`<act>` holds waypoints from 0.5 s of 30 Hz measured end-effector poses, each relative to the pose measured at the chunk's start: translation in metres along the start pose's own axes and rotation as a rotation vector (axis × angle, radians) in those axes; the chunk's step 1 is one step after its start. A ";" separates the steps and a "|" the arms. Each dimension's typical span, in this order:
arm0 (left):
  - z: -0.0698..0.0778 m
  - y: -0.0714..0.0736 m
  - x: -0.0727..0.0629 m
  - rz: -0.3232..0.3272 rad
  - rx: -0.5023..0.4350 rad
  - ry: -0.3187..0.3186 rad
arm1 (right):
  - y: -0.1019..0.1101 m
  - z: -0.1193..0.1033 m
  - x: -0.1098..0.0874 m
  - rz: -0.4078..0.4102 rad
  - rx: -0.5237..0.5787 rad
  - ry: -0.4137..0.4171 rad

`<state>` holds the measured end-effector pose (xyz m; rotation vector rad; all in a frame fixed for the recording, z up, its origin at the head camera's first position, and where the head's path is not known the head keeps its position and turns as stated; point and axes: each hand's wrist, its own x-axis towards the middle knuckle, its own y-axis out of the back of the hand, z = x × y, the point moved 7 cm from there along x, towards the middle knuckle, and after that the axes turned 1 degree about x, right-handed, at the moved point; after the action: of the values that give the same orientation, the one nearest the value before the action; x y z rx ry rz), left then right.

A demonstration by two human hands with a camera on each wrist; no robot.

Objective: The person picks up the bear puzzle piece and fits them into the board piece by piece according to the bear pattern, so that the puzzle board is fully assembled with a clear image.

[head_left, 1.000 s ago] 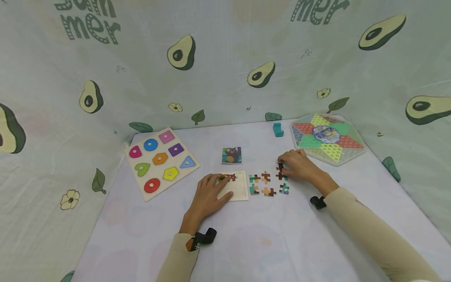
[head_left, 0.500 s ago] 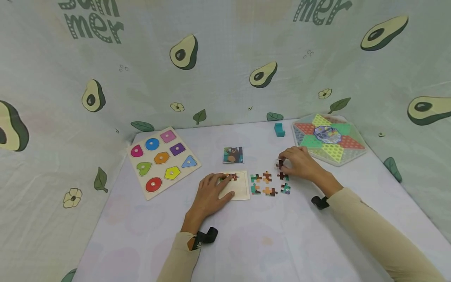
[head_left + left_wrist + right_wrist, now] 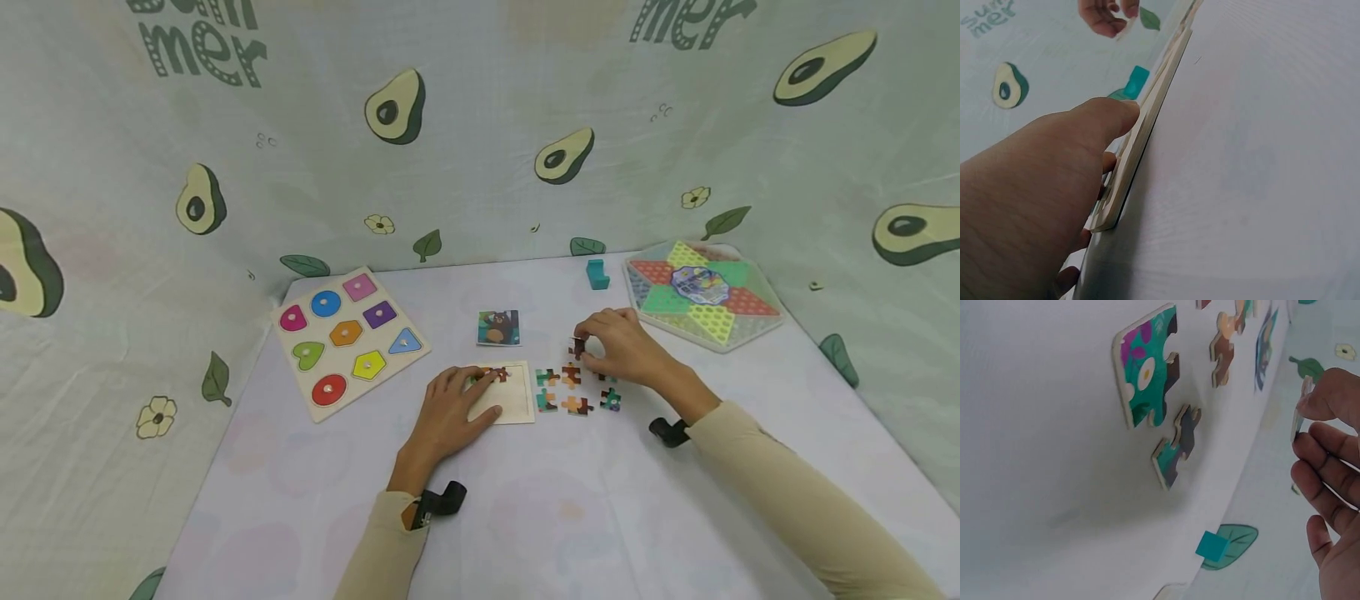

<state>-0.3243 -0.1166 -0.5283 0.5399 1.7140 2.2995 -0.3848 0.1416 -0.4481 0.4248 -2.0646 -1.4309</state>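
Observation:
My right hand pinches a dark brown jigsaw piece between thumb and fingers, lifted off the table; the right wrist view shows that piece edge-on. My left hand rests on a small wooden puzzle tray, fingers laid over its left side. In the left wrist view the thumb lies against the rim. At the tray's top a few brown pieces sit partly under the fingertips. Several loose pieces lie right of the tray, among them a green corner piece and an orange-brown one.
Behind the tray lies a bear picture. A shape-peg board is at the left, and a hexagonal star-patterned game board at the back right. A teal block stands near the table's back edge.
My right hand has picked the dark brown piece up from the right column and carried it left toward the tray. The left hand stays on the tray.

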 end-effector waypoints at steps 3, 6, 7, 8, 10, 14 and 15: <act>-0.001 0.000 0.000 -0.005 -0.001 0.005 | 0.000 -0.007 0.005 -0.002 0.005 0.002; -0.001 0.000 -0.001 -0.004 -0.004 0.007 | -0.001 -0.014 0.009 -0.015 0.011 0.010; -0.001 0.000 -0.001 -0.002 -0.003 0.005 | -0.002 -0.016 0.010 -0.019 0.014 0.016; -0.001 0.000 -0.001 -0.003 0.000 0.005 | -0.003 -0.018 0.011 -0.022 0.013 0.023; -0.001 0.001 -0.001 0.007 -0.002 -0.004 | -0.004 -0.023 0.013 -0.019 0.013 0.038; 0.001 0.002 -0.001 0.023 -0.015 -0.020 | -0.006 -0.029 0.016 -0.011 0.005 0.056; 0.001 0.002 -0.001 0.026 -0.021 -0.022 | -0.007 -0.031 0.017 -0.013 0.004 0.057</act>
<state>-0.3227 -0.1169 -0.5266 0.5848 1.6810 2.3181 -0.3792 0.1066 -0.4418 0.4760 -2.0225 -1.4064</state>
